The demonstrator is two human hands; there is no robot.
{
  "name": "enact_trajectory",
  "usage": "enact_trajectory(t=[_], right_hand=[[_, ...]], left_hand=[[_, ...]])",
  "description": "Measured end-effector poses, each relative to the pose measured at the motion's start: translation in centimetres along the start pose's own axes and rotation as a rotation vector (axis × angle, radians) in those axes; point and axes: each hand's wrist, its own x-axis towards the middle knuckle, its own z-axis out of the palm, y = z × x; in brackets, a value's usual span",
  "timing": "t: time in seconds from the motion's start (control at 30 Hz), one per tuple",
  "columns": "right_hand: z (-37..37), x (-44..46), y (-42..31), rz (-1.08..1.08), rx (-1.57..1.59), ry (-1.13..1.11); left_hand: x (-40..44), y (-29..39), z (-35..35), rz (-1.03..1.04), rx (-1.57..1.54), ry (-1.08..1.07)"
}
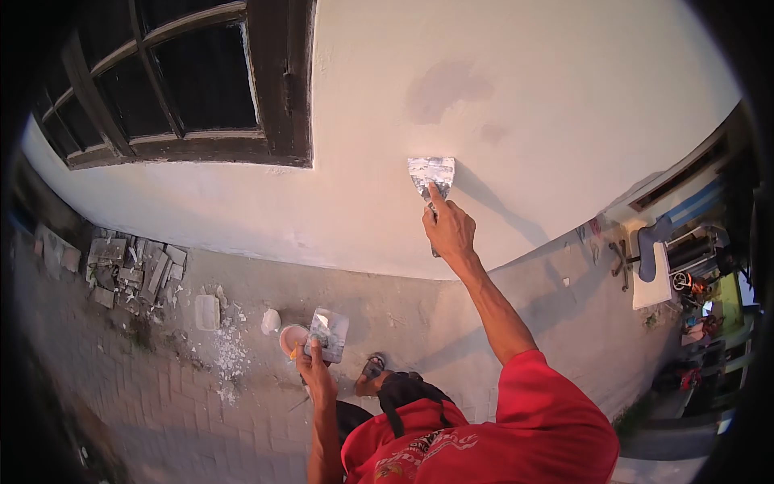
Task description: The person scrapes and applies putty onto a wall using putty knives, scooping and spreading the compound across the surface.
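My right hand point(450, 230) grips a putty knife point(432, 173), its index finger pressed along the blade, whose wide edge lies against the cream wall point(363, 194). Above the blade the wall shows a greyish damp-looking patch point(447, 90) and a smaller one beside it. Lower down, my left hand point(316, 367) is closed on a flat metal plate point(330, 332) with whitish paste on it. Partly behind that plate, a round pinkish bowl point(292, 339) stands on the ground.
A dark wooden window frame point(282, 81) is at upper left. Below lie stacked broken tiles point(133, 270), a clear plastic container point(207, 312), a white bag-like object point(271, 322) and scattered white flakes point(230, 355). At right stands an office chair point(647, 248).
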Motion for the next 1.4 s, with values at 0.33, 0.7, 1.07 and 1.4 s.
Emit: enact_trajectory(t=[0.33, 0.7, 1.07, 1.4], right_hand=[[-9.9, 3.1, -1.2, -0.242, 0.111, 0.456], [3.9, 2.9, -7.9, 0.046, 0.297, 0.279], [1.4, 0.9, -0.9, -0.008, 0.145, 0.316], [-7.2, 3.8, 10.8, -0.361, -0.225, 0.488]], left_hand=[[-0.4, 1.0, 2.0, -0.018, 0.019, 0.005], [-0.9, -0.2, -0.3, -0.026, 0.032, 0.044], [0.0, 1.6, -4.1, -0.029, 0.022, -0.015], [0.0, 2.1, -2.0, 0.018, 0.078, -0.048]])
